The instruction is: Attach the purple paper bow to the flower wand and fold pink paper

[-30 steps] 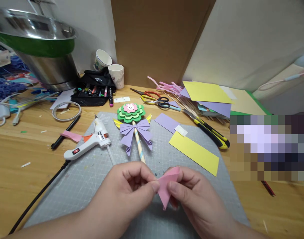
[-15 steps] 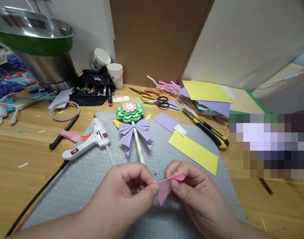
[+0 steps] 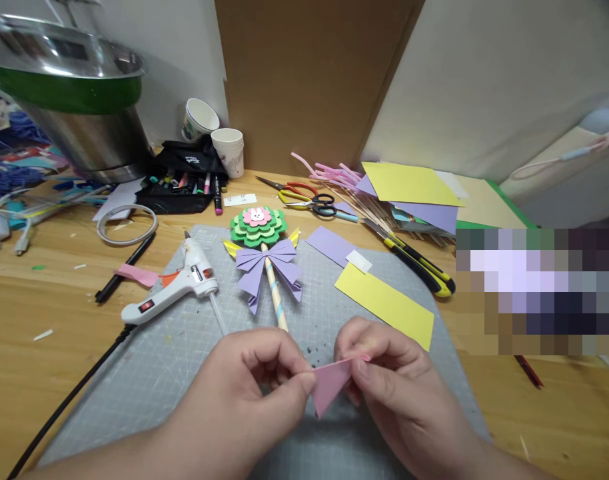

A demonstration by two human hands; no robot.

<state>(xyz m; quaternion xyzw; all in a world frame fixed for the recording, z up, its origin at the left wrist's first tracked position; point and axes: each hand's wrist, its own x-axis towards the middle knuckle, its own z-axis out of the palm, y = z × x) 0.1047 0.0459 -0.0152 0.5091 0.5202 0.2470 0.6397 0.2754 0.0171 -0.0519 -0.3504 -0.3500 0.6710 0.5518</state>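
Note:
A small folded piece of pink paper [image 3: 329, 385] is stretched between my two hands, above the grey cutting mat [image 3: 184, 373]. My left hand [image 3: 257, 393] pinches its left corner between thumb and forefinger. On the other side, my right hand [image 3: 392, 373] grips the right end, where the edge curls over; part of the paper is hidden by those fingers. Just beyond my hands lies a paper flower wand with a green layered head [image 3: 258, 230], a pink rabbit centre, a purple bow [image 3: 269, 263] and a striped stick [image 3: 274, 293].
A white glue gun [image 3: 174, 293] and a pink strip [image 3: 137, 273] lie left. To the right are yellow paper [image 3: 387, 303], purple paper [image 3: 329, 245] and a utility knife [image 3: 414, 260]. Scissors [image 3: 309, 201], a marker pouch [image 3: 174, 193] and paper cups [image 3: 228, 150] stand or lie behind.
My right hand has shifted slightly right along the pink paper. More of the paper's flat face shows between my hands, and less of the curled end. The view has moved slightly.

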